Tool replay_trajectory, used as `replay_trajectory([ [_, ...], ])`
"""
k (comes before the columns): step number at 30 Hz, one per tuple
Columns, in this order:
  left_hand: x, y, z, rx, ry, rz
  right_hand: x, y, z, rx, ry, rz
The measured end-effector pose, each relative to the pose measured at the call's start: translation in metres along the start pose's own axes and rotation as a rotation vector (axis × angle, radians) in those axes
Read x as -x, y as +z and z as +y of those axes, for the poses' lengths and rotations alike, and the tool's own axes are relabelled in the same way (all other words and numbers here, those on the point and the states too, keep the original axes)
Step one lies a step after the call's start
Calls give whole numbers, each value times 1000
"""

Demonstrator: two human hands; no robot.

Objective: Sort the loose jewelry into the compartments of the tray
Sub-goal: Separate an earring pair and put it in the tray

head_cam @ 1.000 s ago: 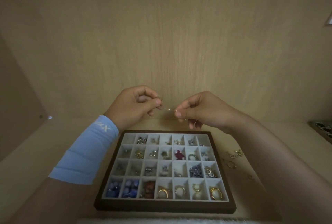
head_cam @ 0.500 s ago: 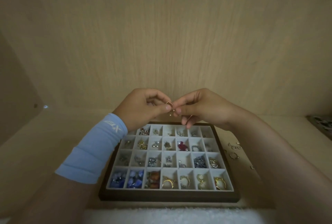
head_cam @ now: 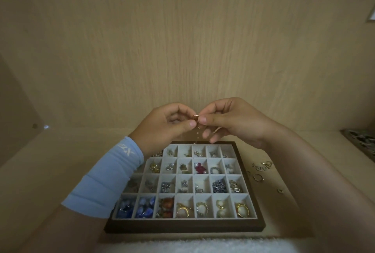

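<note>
On the left, a pale blue sleeve (head_cam: 109,177) with white lettering covers the forearm and crosses the near-left corner of the tray (head_cam: 182,228), hiding part of its left column. The left hand (head_cam: 162,129) is raised above the tray's far edge, with thumb and forefinger curled in a pinch. It meets the right hand (head_cam: 235,123) fingertip to fingertip. Both hands pinch the same small gold piece (head_cam: 196,117) between them, so the hands are together and clamped on it. A few tiny bright specks hang just below the piece (too small to make out).

Beneath the hands, the dark-framed tray lies flat on the pale wooden worktop (head_cam: 50,161), its pale grid of compartments mostly filled. In the front row the two leftmost cells hold blue beads (head_cam: 145,210). The next holds orange-brown pieces (head_cam: 167,206), and the remaining four hold gold rings (head_cam: 183,210). A red piece (head_cam: 199,168) sits in a middle cell of the second row from the back. A dark bluish cluster (head_cam: 219,185) sits one row nearer, to its right.

Right of the tray, loose jewelry (head_cam: 262,166) lies on the worktop, with a single ring (head_cam: 258,177) just nearer and a smaller bit (head_cam: 280,190) nearer still. At the far right edge a dark patterned object (head_cam: 361,141) is partly cut off. A white towel (head_cam: 203,246) runs along the bottom.
</note>
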State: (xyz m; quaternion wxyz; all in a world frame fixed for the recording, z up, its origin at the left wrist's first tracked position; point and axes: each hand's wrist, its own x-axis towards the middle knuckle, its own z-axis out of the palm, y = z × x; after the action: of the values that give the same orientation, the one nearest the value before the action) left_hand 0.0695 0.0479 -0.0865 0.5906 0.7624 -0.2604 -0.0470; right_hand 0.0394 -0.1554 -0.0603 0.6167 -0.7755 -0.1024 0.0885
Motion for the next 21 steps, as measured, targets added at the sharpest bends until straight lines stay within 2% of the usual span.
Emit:
replay_trajectory([
  [2, 1, 3, -1, 90, -75, -65, 0, -1, -1, 44, -8, 4],
  [5, 2, 13, -4, 41, -107, -157, 4, -6, 0, 102, -6, -8],
  [11, 8, 41, 0, -23, -74, -210, 29, -25, 2, 148, 42, -18],
  [18, 16, 75, -5, -98, -32, -282, 60, -43, 12, 312, 124, -26],
  [21, 18, 81, -7, -209, -17, -320, 69, -44, 17, 359, 172, -53],
])
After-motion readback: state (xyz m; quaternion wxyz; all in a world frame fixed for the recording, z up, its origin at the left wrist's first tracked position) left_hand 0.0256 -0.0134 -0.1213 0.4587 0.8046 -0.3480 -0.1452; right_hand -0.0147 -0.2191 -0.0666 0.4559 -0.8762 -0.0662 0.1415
